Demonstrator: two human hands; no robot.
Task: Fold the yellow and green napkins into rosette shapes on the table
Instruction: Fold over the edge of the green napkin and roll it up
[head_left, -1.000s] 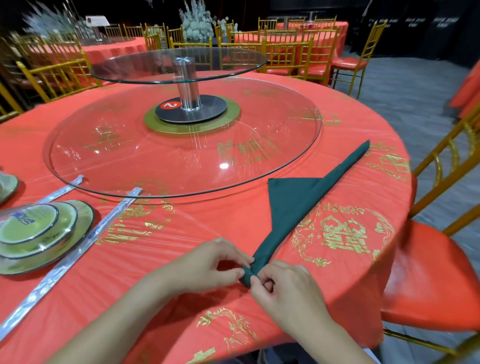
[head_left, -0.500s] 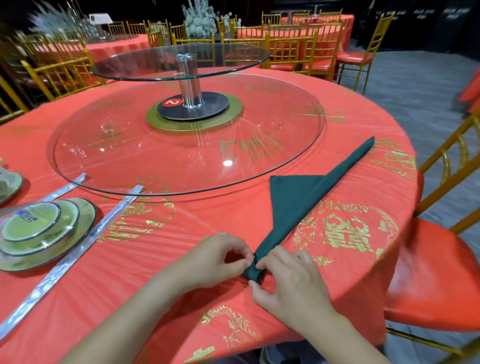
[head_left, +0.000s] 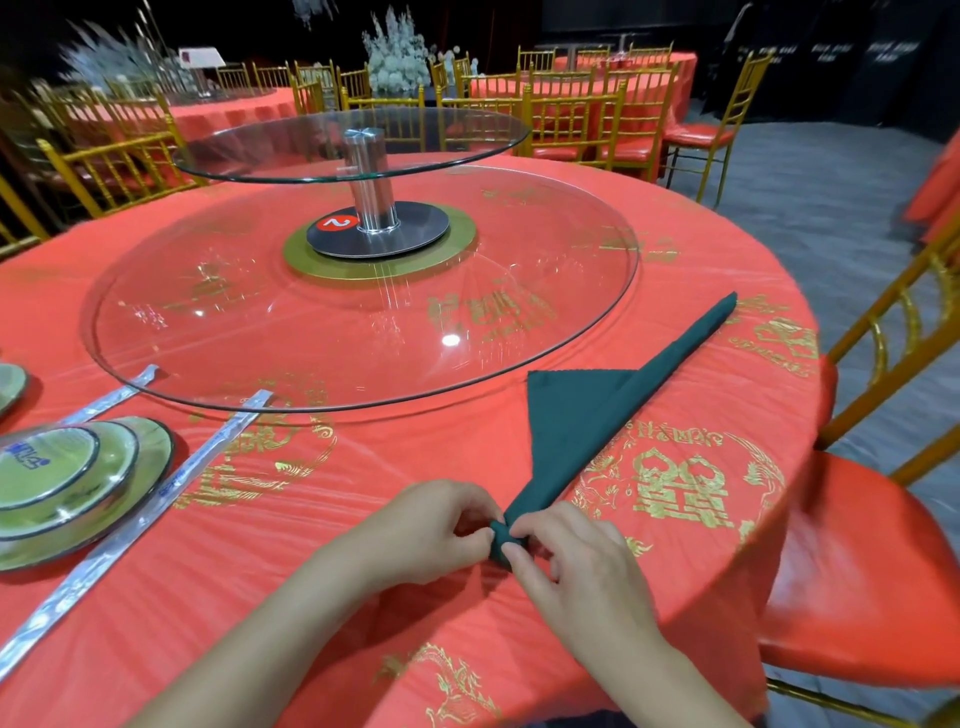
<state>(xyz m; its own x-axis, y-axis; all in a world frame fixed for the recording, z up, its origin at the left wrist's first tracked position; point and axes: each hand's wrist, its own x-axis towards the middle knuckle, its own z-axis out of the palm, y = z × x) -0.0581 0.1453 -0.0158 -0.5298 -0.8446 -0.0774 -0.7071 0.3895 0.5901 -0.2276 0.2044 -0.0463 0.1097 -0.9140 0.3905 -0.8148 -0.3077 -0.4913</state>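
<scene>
Green napkin (head_left: 587, 415): lies flat on the table (head_left: 322, 582) as a long folded band with one triangular flap spread to its left side. Its near end is rolled into a small tight coil, pinched between both hands. The band runs from the fingers up and to the right, ending in a narrow tip close to the far right table edge.

Left hand (head_left: 431, 530): rests on the red tablecloth, just left of the coil. Fingers (head_left: 480, 514) drawn together, thumb and forefinger clamped on the rolled end of the napkin.

Right hand (head_left: 576, 566): rests on the table, just right of and slightly nearer than the coil. Thumb and forefinger closed on the same rolled end, touching it from the right; remaining fingers curled under.

Yellow napkin: not seen in this view.

Glass turntable (head_left: 363, 291): large clear disc, well beyond the fingers; the napkin's triangular flap lies just beside its near right rim. A smaller glass tier stands above it on a metal post.

Stacked plates (head_left: 78, 478): wrapped in clear film, far left of the left hand.

Wrapped chopsticks (head_left: 156, 499): silver sleeve, lying diagonally between the plates and the left hand, apart from both.

Chair (head_left: 857, 571): gold frame, red seat, right of the right hand, beyond the table edge.
</scene>
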